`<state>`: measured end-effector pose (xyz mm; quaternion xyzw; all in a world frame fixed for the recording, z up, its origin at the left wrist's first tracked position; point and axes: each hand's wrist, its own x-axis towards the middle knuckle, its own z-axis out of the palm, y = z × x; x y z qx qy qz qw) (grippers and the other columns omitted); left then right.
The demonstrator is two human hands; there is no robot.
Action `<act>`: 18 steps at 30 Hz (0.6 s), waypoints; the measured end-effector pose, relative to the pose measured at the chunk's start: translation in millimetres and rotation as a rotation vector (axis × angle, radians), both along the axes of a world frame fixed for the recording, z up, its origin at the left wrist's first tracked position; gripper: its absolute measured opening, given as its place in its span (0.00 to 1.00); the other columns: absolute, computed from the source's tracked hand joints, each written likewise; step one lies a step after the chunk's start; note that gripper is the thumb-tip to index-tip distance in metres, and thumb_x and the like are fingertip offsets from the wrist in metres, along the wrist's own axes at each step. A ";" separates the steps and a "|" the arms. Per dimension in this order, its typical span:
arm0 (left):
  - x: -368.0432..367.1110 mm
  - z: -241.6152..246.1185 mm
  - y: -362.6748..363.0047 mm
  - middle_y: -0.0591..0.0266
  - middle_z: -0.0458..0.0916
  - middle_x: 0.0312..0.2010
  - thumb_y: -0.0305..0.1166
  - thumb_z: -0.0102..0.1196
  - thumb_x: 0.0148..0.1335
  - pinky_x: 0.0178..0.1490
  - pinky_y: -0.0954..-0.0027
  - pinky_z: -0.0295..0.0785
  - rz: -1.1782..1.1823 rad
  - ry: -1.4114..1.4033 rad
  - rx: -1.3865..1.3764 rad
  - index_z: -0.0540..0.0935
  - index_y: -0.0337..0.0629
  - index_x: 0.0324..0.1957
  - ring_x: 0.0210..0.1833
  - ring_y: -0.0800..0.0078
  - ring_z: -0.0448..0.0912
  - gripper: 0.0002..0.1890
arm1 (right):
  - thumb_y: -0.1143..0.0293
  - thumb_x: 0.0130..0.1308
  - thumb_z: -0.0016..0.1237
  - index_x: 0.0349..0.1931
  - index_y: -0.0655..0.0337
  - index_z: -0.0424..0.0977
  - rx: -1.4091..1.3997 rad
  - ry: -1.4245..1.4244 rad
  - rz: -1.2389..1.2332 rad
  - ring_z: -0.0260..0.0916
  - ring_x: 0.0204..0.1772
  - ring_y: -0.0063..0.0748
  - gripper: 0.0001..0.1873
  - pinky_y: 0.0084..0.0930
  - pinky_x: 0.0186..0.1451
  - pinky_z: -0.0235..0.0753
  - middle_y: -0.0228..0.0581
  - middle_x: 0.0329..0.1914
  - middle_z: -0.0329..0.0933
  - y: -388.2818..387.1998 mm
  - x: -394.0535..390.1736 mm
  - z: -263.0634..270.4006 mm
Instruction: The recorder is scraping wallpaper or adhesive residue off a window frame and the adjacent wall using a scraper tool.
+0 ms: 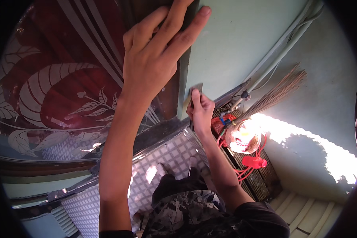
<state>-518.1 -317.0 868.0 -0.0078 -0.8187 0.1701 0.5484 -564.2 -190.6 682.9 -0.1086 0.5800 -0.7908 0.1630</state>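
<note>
My left hand [154,50] is raised at the top, its back towards me and its fingers apart over the edge where a dark wooden frame [183,68] meets the pale green wall [235,41]. Nothing shows in its grip, though the thumb side is hidden. Lower and to the right, my right hand [200,110] grips a thin flat tool [197,86], perhaps a scraper, with the thumb pressed along it. The tool's wide end lies at the lower wall beside the frame. Most of the tool is covered by my fingers.
Patterned red-and-white glass [77,89] fills the left. At right, a stick broom [276,86] leans near pipes [270,68]. A clear round container [244,138], red hose [241,172] and red bottle [253,162] are by dark slatted boards [264,184]. Tiled floor [166,154] lies below.
</note>
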 end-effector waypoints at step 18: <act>1.7 0.7 -1.5 0.64 0.77 0.61 0.26 0.56 0.64 0.48 0.74 0.65 -0.025 0.020 0.009 0.80 0.54 0.59 0.49 0.72 0.71 0.21 | 0.54 0.70 0.52 0.16 0.59 0.65 -0.014 0.044 -0.026 0.55 0.17 0.12 0.26 0.17 0.19 0.52 0.23 0.12 0.62 -8.8 -1.5 38.3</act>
